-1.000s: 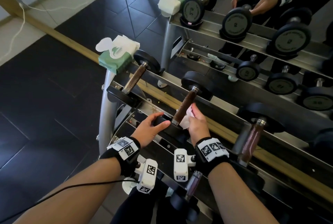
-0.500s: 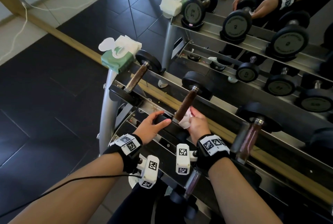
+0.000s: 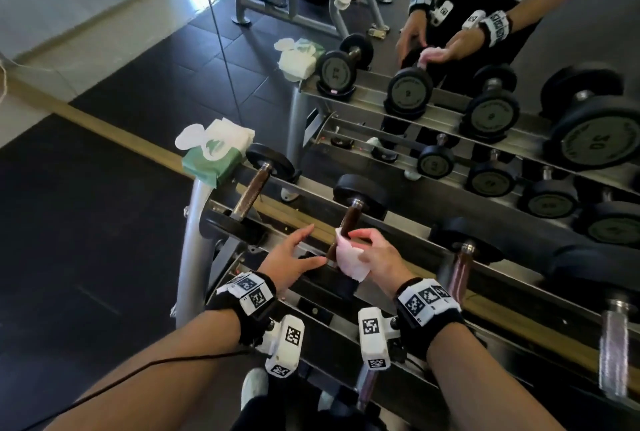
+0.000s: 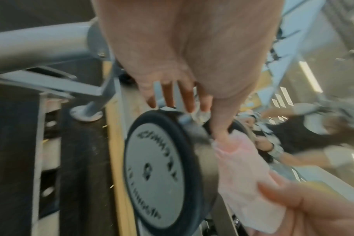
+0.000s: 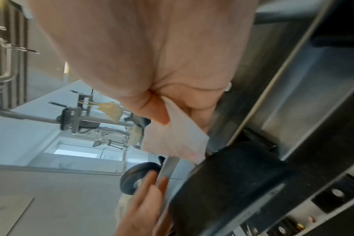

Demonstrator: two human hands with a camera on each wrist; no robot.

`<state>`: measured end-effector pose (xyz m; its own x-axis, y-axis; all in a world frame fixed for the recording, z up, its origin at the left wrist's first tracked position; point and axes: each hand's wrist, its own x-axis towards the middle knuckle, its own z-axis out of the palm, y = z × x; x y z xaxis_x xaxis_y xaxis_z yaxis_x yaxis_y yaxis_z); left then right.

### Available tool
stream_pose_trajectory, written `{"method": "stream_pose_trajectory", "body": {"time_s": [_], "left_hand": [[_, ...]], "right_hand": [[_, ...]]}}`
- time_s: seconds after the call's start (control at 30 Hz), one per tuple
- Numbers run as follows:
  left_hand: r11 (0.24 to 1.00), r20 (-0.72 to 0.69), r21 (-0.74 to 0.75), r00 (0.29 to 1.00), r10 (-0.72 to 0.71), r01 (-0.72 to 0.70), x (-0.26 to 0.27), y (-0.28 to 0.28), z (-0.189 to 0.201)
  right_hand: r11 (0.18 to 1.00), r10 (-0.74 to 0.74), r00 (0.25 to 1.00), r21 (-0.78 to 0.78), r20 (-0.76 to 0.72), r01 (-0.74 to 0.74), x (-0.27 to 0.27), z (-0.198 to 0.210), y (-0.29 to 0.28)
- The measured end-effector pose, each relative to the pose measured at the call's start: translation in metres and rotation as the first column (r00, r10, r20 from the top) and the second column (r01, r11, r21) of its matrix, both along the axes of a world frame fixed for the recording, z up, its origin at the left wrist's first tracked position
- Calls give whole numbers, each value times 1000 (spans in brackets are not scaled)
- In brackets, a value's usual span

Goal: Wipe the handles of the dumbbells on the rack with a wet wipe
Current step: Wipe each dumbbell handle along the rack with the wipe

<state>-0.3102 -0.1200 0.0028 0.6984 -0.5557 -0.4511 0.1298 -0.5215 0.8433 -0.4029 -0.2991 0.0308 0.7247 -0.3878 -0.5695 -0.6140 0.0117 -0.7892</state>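
On the rack's top shelf, the second dumbbell's dark handle (image 3: 347,222) slopes up to its far black head (image 3: 362,193). My right hand (image 3: 356,247) pinches a white wet wipe (image 3: 349,259) that touches the handle's lower right side. My left hand (image 3: 311,245) is open, fingers straight over the near head (image 4: 158,167), thumb reaching towards the handle's base. The left wrist view shows the wipe (image 4: 238,175) beside that head. In the right wrist view the wipe (image 5: 178,138) hangs from my thumb and fingers. The first dumbbell's handle (image 3: 252,189) lies to the left.
A green wet-wipe pack (image 3: 214,153) with its lid open sits on the rack's left end. A third dumbbell's handle (image 3: 460,269) lies to the right. A wall mirror (image 3: 485,111) behind repeats the rack and my hands. Dark tiled floor (image 3: 86,240) lies to the left.
My left hand has lifted its fingers off the near head and straightened them. My right hand has drawn the wipe back beside the handle's lower end. My view has tilted up.
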Motion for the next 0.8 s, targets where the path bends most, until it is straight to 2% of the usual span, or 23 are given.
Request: {"method": "stream_pose_trajectory", "body": {"time_s": [0.1, 0.17, 0.43, 0.6, 0.7, 0.8], "left_hand": [[984, -26, -171, 998, -57, 52, 12, -11, 17], [974, -20, -196, 993, -117, 111, 19, -15, 23], [979, -15, -119, 985, -171, 168, 31, -18, 12], [984, 31, -100, 989, -145, 147, 36, -21, 3], [987, -8, -126, 995, -97, 95, 46, -17, 0], [997, 3, -65, 999, -44, 44, 59, -14, -2]], "right_hand": [[996, 53, 998, -73, 26, -51, 8, 10, 4], [992, 81, 995, -103, 51, -76, 14, 12, 7], [976, 18, 987, -217, 162, 18, 19, 6, 18], [948, -38, 974, -299, 224, 106, 19, 1, 19], [951, -118, 966, -252, 232, 177, 14, -2, 15], [955, -201, 955, -175, 217, 241, 6, -6, 11]]}}
